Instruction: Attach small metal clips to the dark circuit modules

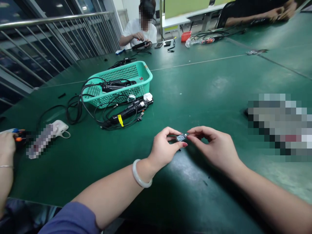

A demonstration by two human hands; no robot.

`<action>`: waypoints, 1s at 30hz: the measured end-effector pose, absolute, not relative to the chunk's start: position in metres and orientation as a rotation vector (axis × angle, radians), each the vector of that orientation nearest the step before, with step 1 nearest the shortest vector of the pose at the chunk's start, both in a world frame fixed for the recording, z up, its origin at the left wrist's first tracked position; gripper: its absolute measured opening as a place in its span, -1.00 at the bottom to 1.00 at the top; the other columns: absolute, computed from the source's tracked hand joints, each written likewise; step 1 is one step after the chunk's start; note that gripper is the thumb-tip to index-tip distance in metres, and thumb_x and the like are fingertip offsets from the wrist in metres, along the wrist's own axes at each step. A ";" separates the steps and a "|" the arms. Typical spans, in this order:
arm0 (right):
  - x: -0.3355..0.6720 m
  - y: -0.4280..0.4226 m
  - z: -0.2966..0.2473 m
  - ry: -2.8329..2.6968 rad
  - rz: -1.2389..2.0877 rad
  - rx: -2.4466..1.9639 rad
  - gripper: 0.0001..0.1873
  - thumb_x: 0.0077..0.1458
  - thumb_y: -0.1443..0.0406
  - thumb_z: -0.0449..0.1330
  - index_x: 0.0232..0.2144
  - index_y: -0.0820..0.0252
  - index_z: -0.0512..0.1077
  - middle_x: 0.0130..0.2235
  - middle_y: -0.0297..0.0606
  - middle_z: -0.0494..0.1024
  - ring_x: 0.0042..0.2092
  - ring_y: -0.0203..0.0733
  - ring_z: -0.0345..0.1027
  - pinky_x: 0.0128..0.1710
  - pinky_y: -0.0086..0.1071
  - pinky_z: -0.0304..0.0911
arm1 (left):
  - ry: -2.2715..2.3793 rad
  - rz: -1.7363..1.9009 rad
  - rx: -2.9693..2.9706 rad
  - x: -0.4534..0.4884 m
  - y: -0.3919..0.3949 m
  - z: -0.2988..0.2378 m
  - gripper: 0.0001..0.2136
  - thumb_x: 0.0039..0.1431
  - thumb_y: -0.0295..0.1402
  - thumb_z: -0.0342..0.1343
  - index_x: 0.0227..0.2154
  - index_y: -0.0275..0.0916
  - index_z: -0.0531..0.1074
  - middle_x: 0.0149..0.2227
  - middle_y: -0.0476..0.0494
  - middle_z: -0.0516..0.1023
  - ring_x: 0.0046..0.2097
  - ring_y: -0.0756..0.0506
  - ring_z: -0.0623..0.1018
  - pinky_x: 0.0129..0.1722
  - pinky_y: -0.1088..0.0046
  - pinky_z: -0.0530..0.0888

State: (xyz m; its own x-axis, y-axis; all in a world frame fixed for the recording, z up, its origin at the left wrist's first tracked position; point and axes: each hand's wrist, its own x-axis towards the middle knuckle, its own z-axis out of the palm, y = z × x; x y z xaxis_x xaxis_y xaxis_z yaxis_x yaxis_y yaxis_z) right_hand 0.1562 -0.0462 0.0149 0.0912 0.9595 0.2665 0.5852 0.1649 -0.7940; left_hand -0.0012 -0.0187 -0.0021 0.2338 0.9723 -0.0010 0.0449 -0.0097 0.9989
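Observation:
Above the green table [170, 195], a small circuit board [181, 137] is pinched between the thumb and fingers of my left hand [162, 148], which wears a pale bangle. From the other side, my right hand [216, 144] has thumb and forefinger closed at the board's right end. A tiny light-coloured piece shows there, too small to make out. Just below the left thumb, a little black bit [179, 150] is partly visible. Nearest to my hands on the left lies a black handheld device [126, 112] with a yellow tag and a coiled cable.
A turquoise basket [146, 79] holds black devices and cables. Far left are a blurred white object [58, 127] and another person's hand [7, 146]. A blurred-out object [282, 123] lies right. Across the table, a person [143, 32] handles a black device near a red box [186, 36].

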 end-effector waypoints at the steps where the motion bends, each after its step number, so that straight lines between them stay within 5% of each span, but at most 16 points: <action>1: 0.155 -0.047 0.015 -1.603 0.547 -1.515 -0.90 0.00 0.27 0.20 -0.37 0.11 0.50 -0.41 -0.35 0.58 -0.39 -0.25 0.45 -0.35 -0.38 0.35 | 1.078 1.031 1.405 -0.002 -0.019 -0.002 -0.71 -0.22 -0.43 0.34 -0.39 -0.26 0.40 -0.32 -0.08 0.51 -0.24 -0.05 0.53 -0.14 0.32 0.46; 20: 0.153 -0.054 0.016 -2.032 -0.039 -1.277 -0.75 0.15 0.35 0.08 -0.15 0.10 0.48 -0.34 -0.29 0.58 -0.33 -0.27 0.42 -0.34 -0.40 0.31 | 1.091 1.083 1.495 -0.003 -0.019 -0.006 -0.74 -0.20 -0.33 0.34 -0.41 -0.23 0.43 -0.31 -0.11 0.52 -0.19 -0.09 0.49 -0.07 0.28 0.37; 30: 0.165 -0.033 -0.001 -2.128 0.266 -1.488 -0.82 0.10 0.30 0.14 -0.28 0.15 0.54 -0.28 -0.24 0.58 -0.22 -0.14 0.36 -0.19 -0.25 0.31 | 0.930 1.198 0.745 0.000 -0.008 -0.004 -0.73 -0.10 -0.45 0.27 -0.28 -0.29 0.42 -0.31 -0.06 0.52 -0.21 0.03 0.52 -0.01 0.37 0.38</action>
State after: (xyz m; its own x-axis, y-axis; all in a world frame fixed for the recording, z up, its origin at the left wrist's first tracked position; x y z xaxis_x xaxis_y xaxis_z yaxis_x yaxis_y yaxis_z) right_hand 0.1647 -0.0328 -0.0015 -0.2570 0.9170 0.3051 0.8138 0.3756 -0.4435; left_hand 0.0003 -0.0078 -0.0039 0.0992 0.9755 -0.1965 -0.4324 0.2201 0.8744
